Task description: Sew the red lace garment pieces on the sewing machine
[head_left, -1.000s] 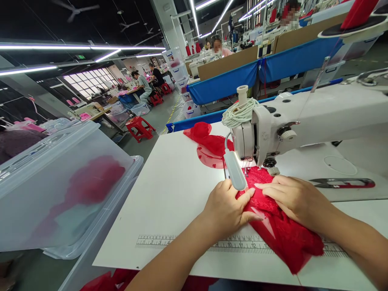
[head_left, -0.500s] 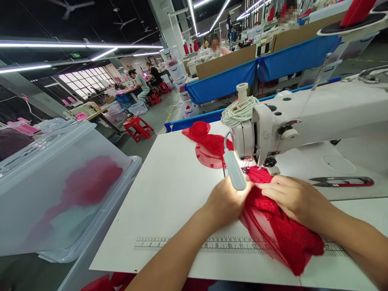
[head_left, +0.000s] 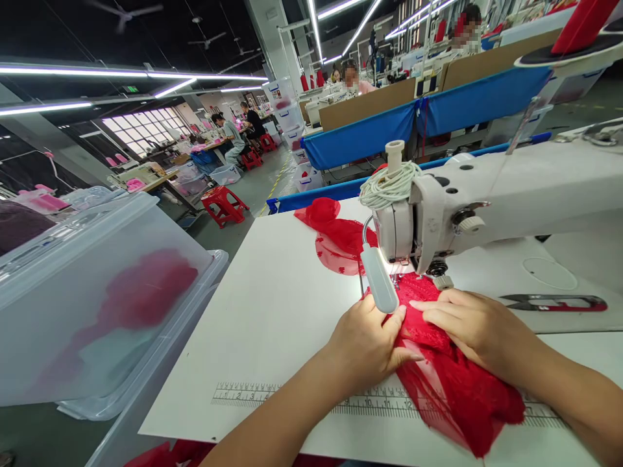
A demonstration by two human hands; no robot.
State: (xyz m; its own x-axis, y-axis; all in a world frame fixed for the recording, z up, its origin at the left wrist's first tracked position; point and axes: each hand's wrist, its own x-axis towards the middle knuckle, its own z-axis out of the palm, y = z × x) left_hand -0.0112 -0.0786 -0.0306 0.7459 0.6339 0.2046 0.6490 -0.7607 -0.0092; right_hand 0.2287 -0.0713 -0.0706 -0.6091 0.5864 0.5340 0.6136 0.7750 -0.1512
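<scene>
Red lace and sheer mesh fabric (head_left: 455,383) lies bunched on the table, running up under the head of a white sewing machine (head_left: 396,233). My left hand (head_left: 367,337) rests on the fabric's left edge, thumb and index finger apart; its other fingertips are partly behind the small grey lamp (head_left: 380,279). On the fabric's right side lies my right hand (head_left: 479,327), fingers stretched out flat over the lace just in front of the needle area. More red mesh (head_left: 335,237) spreads out behind and left of the machine head.
Thread snips (head_left: 559,303) lie right of my right hand. A printed ruler (head_left: 243,393) runs along the table's (head_left: 253,311) front. A translucent bin (head_left: 97,311) with red fabric stands left. A red stool (head_left: 224,206) and several people at machines are farther back.
My left hand has slid slightly toward me, its thumb and index finger now spread apart. My right hand stays on the lace. The camera view has shifted a little.
</scene>
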